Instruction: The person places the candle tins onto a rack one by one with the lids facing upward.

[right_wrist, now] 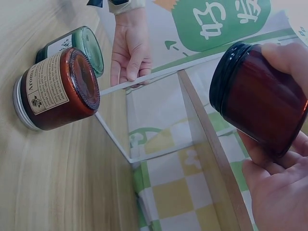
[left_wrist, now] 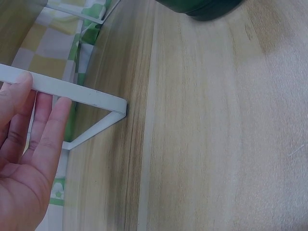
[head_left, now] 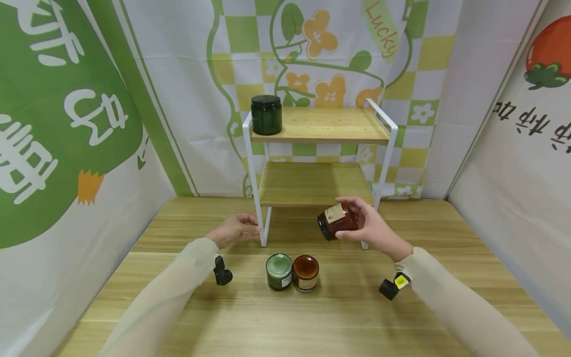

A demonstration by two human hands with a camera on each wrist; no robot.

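My right hand (head_left: pixel 374 230) grips an amber glass jar (right_wrist: pixel 264 98) with a black lid and a cream label. The jar is tilted, its lid toward the left, in front of the gap under the lower shelf board. My left hand (head_left: pixel 234 229) pinches the white metal leg (left_wrist: pixel 91 95) at the rack's front left, thumb on one side and fingers on the other. On the table before the rack, a green glass jar (head_left: pixel 279 271) and a second amber jar (head_left: pixel 306 273) stand side by side, glass bases up.
The two-tier rack has a wooden upper board (head_left: pixel 330 124) and a lower board (head_left: pixel 314 183). A dark green jar with a black lid (head_left: pixel 266 115) stands at the upper board's left end. Printed cloth (head_left: pixel 178 99) hangs behind and at both sides of the wooden table (head_left: pixel 348 317).
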